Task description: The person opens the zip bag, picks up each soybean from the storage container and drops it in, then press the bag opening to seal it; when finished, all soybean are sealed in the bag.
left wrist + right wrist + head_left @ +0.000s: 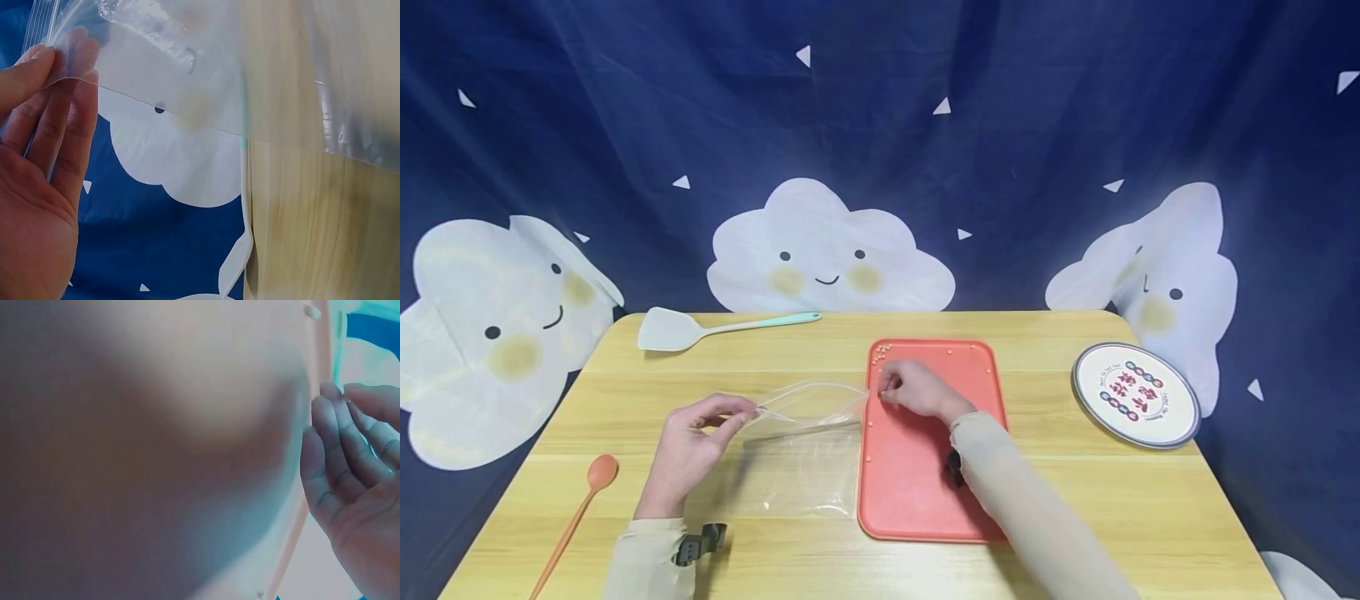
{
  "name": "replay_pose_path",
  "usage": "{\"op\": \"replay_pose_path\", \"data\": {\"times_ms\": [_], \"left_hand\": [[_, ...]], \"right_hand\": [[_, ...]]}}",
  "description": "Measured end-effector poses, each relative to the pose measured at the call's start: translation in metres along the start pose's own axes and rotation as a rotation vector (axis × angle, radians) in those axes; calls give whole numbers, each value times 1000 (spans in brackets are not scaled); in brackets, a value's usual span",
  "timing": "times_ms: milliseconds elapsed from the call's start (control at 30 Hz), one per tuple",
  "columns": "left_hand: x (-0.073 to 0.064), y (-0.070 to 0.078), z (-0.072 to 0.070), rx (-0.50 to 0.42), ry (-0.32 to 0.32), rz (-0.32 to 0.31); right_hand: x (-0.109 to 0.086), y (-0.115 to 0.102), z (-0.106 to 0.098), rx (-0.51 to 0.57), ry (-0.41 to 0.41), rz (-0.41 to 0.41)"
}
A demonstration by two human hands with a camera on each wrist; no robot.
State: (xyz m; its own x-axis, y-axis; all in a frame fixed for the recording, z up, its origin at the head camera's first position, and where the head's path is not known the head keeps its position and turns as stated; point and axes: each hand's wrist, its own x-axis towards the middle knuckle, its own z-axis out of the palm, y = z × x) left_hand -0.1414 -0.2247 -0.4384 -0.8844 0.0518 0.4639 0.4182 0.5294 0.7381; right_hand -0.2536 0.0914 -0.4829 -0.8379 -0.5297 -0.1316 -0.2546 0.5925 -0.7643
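Note:
My left hand [688, 450] pinches the upper left edge of a clear zip bag [801, 471] between thumb and fingers. The bag's mouth gapes slightly, and its body lies on the table beside a red tray [910, 500]. In the left wrist view the other fingers show behind the clear plastic [169, 81]. My right hand [917, 390] is over the tray's left rim, near the bag's right corner. In the right wrist view its thumb and index fingertip meet on a tiny yellowish soybean, mostly hidden. Several pale soybeans [881, 351] sit in the tray's far left corner, others along its edges.
A white spatula [673, 330] with a mint handle lies along the table's far edge. An orange spoon [601, 472] is at the left. To the right stands a round white plate [1101, 408] with a printed design. A dark blue cloud-patterned curtain [880, 125] hangs behind.

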Motion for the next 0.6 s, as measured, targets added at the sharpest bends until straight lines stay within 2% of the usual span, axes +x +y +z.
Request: {"op": "replay_pose_path", "data": {"times_ms": [133,300,600], "left_hand": [[2,1,1,23,-13,0],[3,2,4,48,-25,2],[3,1,4,38,-15,-4]], "right_hand": [[-10,1,-11,86,0,-4],[-22,1,-26,100,63,-60],[-41,-29,-47,75,172,-120]]}}
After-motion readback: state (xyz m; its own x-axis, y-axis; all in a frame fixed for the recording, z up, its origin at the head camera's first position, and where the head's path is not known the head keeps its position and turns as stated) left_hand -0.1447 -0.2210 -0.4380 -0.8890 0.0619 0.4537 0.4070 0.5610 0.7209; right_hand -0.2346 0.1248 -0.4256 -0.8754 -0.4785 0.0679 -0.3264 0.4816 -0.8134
